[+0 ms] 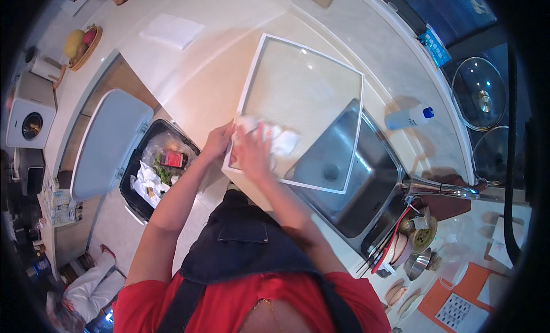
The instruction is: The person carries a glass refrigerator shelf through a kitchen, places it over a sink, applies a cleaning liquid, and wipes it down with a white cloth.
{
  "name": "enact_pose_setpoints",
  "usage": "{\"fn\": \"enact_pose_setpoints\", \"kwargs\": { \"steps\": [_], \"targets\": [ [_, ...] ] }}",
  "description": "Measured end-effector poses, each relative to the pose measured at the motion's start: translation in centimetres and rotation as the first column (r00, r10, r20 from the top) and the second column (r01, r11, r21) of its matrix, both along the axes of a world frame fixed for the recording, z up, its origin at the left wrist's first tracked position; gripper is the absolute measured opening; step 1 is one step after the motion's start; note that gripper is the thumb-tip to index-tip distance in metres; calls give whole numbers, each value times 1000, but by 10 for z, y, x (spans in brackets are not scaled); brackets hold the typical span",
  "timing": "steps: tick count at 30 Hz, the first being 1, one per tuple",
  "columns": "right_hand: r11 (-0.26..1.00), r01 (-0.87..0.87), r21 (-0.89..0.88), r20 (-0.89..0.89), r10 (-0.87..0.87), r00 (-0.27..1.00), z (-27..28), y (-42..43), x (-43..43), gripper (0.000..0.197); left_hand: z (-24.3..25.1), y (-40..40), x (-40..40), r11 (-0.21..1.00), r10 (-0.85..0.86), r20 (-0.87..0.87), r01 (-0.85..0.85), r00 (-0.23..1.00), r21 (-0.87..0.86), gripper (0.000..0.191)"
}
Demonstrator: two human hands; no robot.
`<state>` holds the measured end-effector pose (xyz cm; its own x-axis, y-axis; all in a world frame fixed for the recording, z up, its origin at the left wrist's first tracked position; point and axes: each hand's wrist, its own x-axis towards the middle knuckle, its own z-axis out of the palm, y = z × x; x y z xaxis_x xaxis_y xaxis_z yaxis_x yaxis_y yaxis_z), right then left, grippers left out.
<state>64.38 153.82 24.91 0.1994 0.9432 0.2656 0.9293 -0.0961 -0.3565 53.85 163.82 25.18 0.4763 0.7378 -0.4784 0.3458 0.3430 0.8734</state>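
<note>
A clear glass panel with a white frame (361,113) lies tilted across the counter corner and partly over the stainless steel sink (343,208). My left hand (220,140) grips its left edge near the lower left corner. My right hand (254,154) presses a crumpled white cloth (281,139) with coloured marks against the pane, just right of my left hand. The right hand and the cloth are somewhat blurred. A folded white cloth (172,31) lies on the counter beyond the panel.
An open bin (142,212) with refuse stands at the left, its grey lid (112,146) raised. Right of the sink are a chrome faucet (440,189), a blue-capped bottle (408,117) and a crowded dish rack (389,255). A fruit basket (88,53) stands far left. Another person's legs (92,290) show lower left.
</note>
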Motion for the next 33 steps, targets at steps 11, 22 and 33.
{"fn": "enact_pose_setpoints", "kwargs": {
  "steps": [11, 22, 33],
  "targets": [
    [967, 256, -19, -967, 47, -250, 76, -36, 73, 42, 39, 32, -37, 973, -93, 74, 106, 993, -205, 48],
    [715, 590, 374, -316, -500, 806, -12, -146, 170, 30, 1, 0, 6, 975, -111, 114, 130, 987, -179, 47],
    [991, 116, -62, 48, -113, 992, 2, 15, 36, 61, -9, 7, 34, 980, -144, -35, 147, 989, 131, 42]
  ]
}}
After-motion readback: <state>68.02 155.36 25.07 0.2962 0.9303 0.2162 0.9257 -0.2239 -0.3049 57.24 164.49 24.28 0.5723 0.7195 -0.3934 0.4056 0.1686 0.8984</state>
